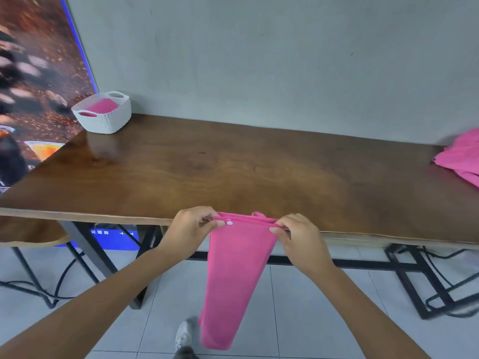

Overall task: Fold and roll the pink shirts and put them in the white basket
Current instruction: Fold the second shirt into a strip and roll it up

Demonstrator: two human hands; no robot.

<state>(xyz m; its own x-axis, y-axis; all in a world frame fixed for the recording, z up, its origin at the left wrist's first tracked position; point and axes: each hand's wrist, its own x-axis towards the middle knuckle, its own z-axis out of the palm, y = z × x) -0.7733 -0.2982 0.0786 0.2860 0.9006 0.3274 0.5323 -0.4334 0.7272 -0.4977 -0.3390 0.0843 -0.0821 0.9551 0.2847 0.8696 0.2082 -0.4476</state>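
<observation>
A grey shoe point(184, 336) stands on the pale tiled floor point(324, 307) at six o'clock. Above it, the left hand point(193, 229) and right hand point(298, 237) each pinch a top corner of a folded pink shirt point(234, 275) hanging off the near edge of the brown wooden worktop point(233, 167). At three o'clock lies a loose pink shirt pile point(461, 159). At ten o'clock, against the grey wall point(285, 60), a white woven basket point(108, 123) holds a rolled pink shirt point(102, 107).

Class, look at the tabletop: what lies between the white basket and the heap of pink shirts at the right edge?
In the head view, only bare wooden table lies between the white basket and the pink shirts.
</observation>
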